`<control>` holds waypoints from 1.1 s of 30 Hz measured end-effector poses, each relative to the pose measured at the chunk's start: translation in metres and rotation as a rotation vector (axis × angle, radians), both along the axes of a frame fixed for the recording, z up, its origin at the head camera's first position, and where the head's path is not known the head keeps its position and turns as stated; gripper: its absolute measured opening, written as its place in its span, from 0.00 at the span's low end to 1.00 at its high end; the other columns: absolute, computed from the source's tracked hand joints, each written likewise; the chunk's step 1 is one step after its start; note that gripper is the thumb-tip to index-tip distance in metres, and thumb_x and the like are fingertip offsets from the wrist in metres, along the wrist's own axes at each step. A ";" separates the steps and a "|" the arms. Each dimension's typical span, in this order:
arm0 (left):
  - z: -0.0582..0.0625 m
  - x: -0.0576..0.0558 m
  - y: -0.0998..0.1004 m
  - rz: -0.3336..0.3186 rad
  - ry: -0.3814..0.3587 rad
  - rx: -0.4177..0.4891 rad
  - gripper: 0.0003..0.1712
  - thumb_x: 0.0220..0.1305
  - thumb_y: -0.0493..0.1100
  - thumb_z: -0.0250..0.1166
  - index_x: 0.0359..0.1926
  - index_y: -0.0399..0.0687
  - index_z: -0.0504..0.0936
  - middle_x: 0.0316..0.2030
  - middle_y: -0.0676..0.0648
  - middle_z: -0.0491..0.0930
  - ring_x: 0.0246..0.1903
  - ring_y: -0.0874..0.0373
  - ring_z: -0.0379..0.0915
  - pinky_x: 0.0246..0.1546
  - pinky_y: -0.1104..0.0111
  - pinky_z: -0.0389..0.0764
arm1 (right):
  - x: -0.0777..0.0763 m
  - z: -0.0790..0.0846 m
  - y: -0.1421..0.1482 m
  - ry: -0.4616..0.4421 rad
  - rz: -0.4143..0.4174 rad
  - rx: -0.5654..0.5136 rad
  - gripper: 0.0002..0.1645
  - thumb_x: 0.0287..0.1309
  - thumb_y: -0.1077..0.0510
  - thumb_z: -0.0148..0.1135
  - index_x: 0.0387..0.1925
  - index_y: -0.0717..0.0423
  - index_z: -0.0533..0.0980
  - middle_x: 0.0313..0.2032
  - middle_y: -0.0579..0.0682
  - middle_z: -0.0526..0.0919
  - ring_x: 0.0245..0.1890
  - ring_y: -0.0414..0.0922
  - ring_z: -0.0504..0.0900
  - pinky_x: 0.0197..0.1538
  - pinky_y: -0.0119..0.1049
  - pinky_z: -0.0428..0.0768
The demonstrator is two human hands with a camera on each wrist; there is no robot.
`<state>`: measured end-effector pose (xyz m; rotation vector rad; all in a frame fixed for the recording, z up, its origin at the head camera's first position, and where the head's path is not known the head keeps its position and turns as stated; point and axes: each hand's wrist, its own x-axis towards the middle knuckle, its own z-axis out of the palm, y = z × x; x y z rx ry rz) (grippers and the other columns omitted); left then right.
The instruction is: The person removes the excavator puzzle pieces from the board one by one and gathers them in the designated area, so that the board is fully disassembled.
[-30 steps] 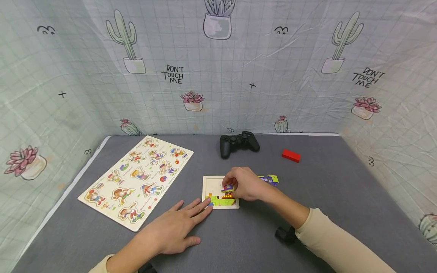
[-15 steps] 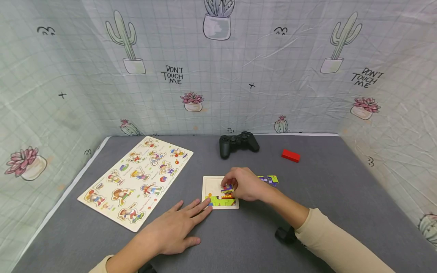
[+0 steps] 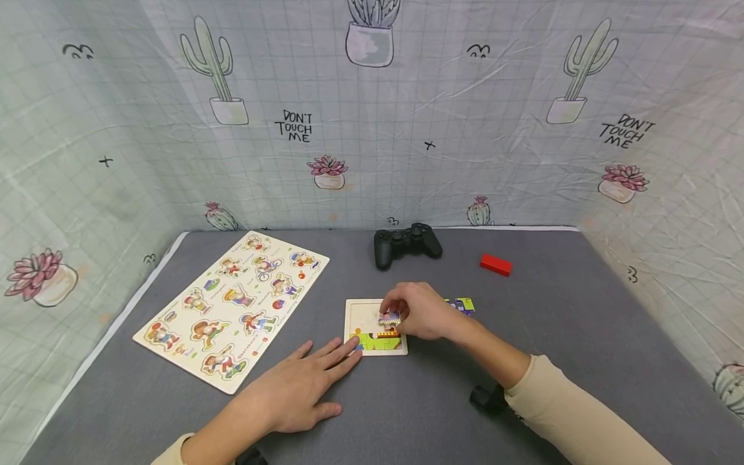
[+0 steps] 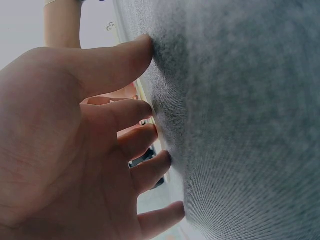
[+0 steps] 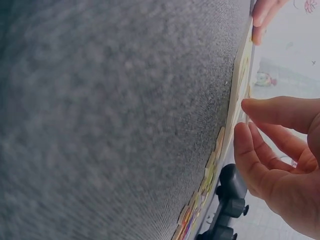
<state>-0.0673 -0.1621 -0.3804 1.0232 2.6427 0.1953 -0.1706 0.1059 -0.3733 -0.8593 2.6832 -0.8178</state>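
A small square puzzle tray (image 3: pixel 356 316) with a pale wooden frame lies mid-table, its near row filled with green pieces (image 3: pixel 378 342). My right hand (image 3: pixel 423 311) pinches a colourful puzzle piece (image 3: pixel 389 320) between thumb and fingers, over the tray's right half. In the right wrist view that piece shows edge-on as a thin line between the fingertips (image 5: pixel 248 103). My left hand (image 3: pixel 305 386) lies spread, palm down, with its fingertips at the tray's lower left corner. From the left wrist view, its straight fingers (image 4: pixel 150 172) touch the grey cloth and the tray's edge.
Loose puzzle pieces (image 3: pixel 465 305) lie right of the tray, partly hidden behind my right hand. A large board with cartoon children (image 3: pixel 221 303) lies at the left. Farther back are a black game controller (image 3: pixel 407 244) and a red block (image 3: pixel 496 265).
The piece in my right hand has tilted, its printed face now looking paler. My right hand has risen very slightly; my left hand stays put.
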 end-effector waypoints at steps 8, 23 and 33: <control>0.000 0.000 0.000 -0.006 0.007 -0.005 0.47 0.71 0.61 0.65 0.83 0.56 0.57 0.84 0.55 0.49 0.82 0.51 0.50 0.76 0.40 0.60 | 0.001 0.001 0.007 -0.016 -0.016 -0.028 0.18 0.50 0.71 0.75 0.43 0.53 0.87 0.36 0.49 0.82 0.34 0.44 0.79 0.37 0.30 0.80; 0.001 -0.001 0.000 -0.001 -0.008 -0.004 0.47 0.71 0.61 0.65 0.83 0.55 0.57 0.84 0.54 0.48 0.82 0.50 0.49 0.76 0.39 0.59 | 0.007 0.009 0.023 -0.027 -0.065 -0.057 0.19 0.51 0.72 0.73 0.46 0.54 0.87 0.38 0.48 0.83 0.37 0.46 0.83 0.40 0.31 0.83; 0.000 -0.001 0.000 -0.003 -0.007 0.000 0.47 0.71 0.60 0.65 0.83 0.56 0.56 0.84 0.55 0.48 0.82 0.50 0.49 0.76 0.40 0.59 | 0.004 0.005 0.033 -0.016 -0.052 -0.042 0.20 0.48 0.72 0.75 0.43 0.52 0.88 0.38 0.45 0.84 0.36 0.42 0.81 0.39 0.31 0.83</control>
